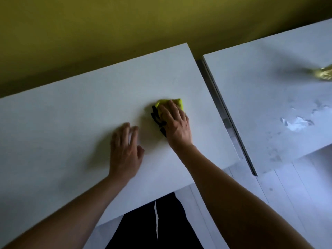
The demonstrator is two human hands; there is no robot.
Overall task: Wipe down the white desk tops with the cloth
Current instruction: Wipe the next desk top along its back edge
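Note:
A white desk top (75,123) fills the left and middle of the head view. On its right half lies a bunched yellow cloth with black markings (158,112). My right hand (176,124) presses down on the cloth with its fingers spread over it, hiding most of it. My left hand (125,150) rests flat on the desk just left of the cloth, with fingers straight and holding nothing. A second white desk top (269,90) stands to the right, separated by a narrow gap.
The right desk has peeled, chipped patches (296,123) on its surface and a blurred gold object (323,74) at the far right edge. A metal strip (224,112) runs along the gap. A yellow-green wall (125,33) stands behind both desks.

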